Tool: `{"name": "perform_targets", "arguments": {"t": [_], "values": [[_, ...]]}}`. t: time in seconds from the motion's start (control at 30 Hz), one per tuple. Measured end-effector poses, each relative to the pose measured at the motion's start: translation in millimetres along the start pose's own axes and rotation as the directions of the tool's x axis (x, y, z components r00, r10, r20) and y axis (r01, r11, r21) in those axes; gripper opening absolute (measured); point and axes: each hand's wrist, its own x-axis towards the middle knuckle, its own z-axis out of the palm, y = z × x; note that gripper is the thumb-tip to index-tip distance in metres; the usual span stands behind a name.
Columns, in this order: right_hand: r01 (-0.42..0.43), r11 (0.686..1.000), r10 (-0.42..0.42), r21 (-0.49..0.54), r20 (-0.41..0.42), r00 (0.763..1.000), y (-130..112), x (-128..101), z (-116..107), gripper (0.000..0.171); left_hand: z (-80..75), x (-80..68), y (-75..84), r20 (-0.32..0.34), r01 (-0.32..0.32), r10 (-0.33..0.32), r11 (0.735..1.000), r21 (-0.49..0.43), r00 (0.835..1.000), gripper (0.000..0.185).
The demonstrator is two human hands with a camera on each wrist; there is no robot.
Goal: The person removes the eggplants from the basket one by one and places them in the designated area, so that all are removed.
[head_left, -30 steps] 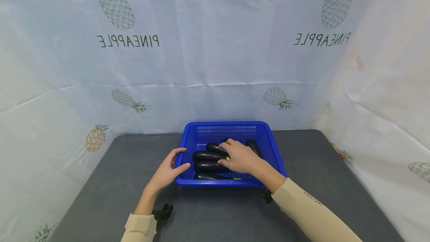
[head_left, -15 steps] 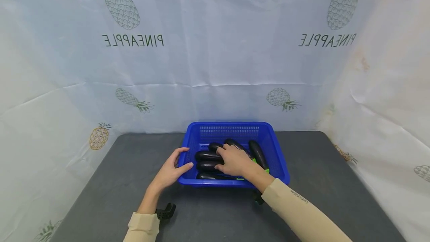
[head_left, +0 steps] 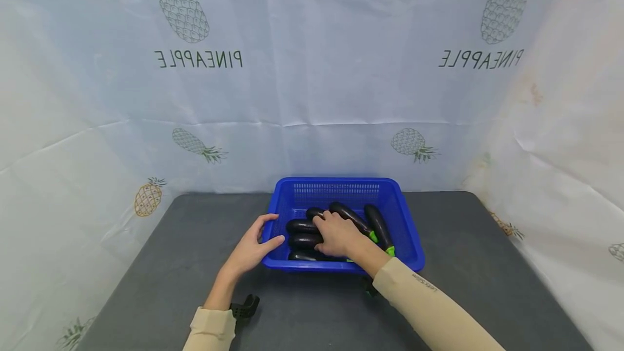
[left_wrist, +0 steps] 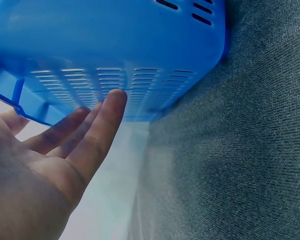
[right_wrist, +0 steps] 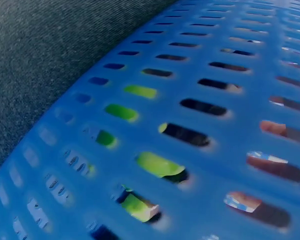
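From the head view I see a blue basket (head_left: 408,232) sitting on the dark grey table (head_left: 161,264), close to the pineapple-print backdrop (head_left: 312,96). Inside it lie several dark eggplants (head_left: 377,225), some lengthwise, some stacked crosswise on the left. My right hand (head_left: 336,234) reaches into the basket and lies over the crosswise stack; its fingers curl down onto one eggplant (head_left: 303,227), but the palm covers the contact, so I cannot tell whether it actually grips it or only rests there. The hand also hides the green stem ends of that stack. My left hand (head_left: 253,248) is at the basket's left near corner, fingers relaxed and spread, thumb against the rim, holding nothing. A small black clip-like object (head_left: 244,307) lies on the table near the left sleeve; I can't make out what it is.

The left wrist view shows the open palm and straight fingers (left_wrist: 97,125) just beside the basket's slotted wall (left_wrist: 140,45), seen from below; whether the fingertips touch the plastic is unclear.

The right wrist view is blurred and filled by the basket's slotted side (right_wrist: 215,80), with green and dark patches showing through the slots. The right hand itself is out of frame here.
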Motion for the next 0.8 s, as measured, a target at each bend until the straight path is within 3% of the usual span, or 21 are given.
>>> {"name": "perform_targets", "arguments": {"t": [0.37,0.8], "values": [[-0.014,0.999,0.017,-0.045,0.058,0.998,-2.4,5.0,5.2,0.056,2.7,2.2,-1.3,-0.004,0.003,-0.003,1.0,0.002,1.0,0.059],[-0.005,0.998,0.009,-0.067,0.063,0.998,-4.9,4.8,6.6,0.05,1.8,-0.7,-0.3,-0.017,0.014,-0.014,1.0,0.016,1.0,0.058]]}}
